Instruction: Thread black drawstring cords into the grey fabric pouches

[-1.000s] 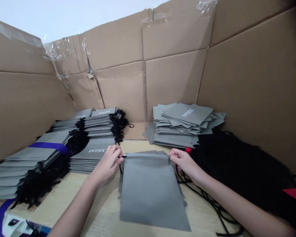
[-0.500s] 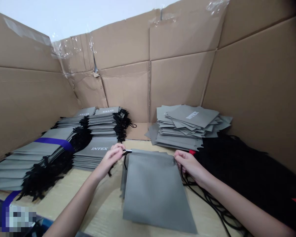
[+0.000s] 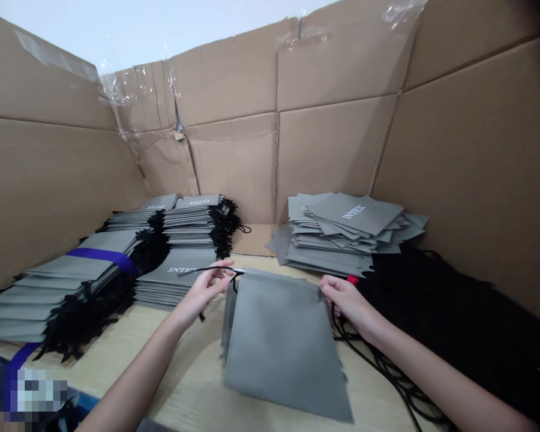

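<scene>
A grey fabric bag (image 3: 283,342) hangs in front of me, plain side showing, with more grey pieces behind its left edge. My right hand (image 3: 339,294) pinches its upper right corner, and black cords trail down from there. At the upper left corner is my left hand (image 3: 211,288), its fingers curved round a black cord (image 3: 213,269) that stretches out to the left. A small pale tip shows where the cord meets the bag's top edge.
Stacked grey bags with black cords (image 3: 189,225) stand at the left, some under a purple strap (image 3: 101,257). Loose grey bags (image 3: 355,222) are piled at the back right, beside a heap of black cords (image 3: 454,312). Cardboard walls (image 3: 229,162) surround the table (image 3: 180,384).
A black cord now extends leftward over my left hand, whose fingers have shifted and spread a little. The bag's lower edge has swung slightly. My right hand keeps its grip.
</scene>
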A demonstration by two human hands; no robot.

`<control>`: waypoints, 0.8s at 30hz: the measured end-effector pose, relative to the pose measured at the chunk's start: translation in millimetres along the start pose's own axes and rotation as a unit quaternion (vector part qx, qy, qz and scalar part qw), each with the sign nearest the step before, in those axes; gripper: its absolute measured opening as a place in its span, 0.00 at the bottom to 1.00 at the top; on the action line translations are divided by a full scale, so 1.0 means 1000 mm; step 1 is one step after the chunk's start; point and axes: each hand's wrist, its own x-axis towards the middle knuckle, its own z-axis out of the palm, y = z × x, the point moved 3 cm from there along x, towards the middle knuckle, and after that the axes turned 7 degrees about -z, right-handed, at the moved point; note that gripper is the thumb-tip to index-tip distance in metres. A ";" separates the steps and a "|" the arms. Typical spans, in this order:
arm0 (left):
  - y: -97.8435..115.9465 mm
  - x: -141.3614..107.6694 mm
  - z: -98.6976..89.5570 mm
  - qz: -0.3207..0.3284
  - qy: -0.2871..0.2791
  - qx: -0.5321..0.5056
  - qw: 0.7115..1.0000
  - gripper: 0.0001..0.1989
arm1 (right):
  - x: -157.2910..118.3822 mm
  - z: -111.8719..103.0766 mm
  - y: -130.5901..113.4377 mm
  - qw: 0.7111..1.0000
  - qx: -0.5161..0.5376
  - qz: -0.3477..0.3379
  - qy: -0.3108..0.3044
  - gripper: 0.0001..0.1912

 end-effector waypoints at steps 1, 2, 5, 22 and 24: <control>-0.002 0.001 0.003 -0.005 0.014 0.043 0.999 0.18 | 0.000 0.001 0.001 1.000 0.000 -0.001 -0.003 0.05; -0.004 0.002 0.005 -0.007 0.031 0.079 0.996 0.17 | -0.001 0.002 0.001 1.000 0.001 -0.001 -0.007 0.05; -0.008 0.006 0.006 -0.007 0.082 0.155 0.984 0.14 | -0.002 0.006 0.001 1.000 -0.001 0.006 -0.013 0.06; 0.003 0.003 -0.018 0.062 0.077 0.374 0.922 0.07 | 0.018 -0.026 0.008 0.996 -0.088 -0.029 0.009 0.06; 0.004 0.003 -0.019 0.063 0.074 0.364 0.926 0.07 | 0.017 -0.024 0.007 0.996 -0.088 -0.023 0.012 0.07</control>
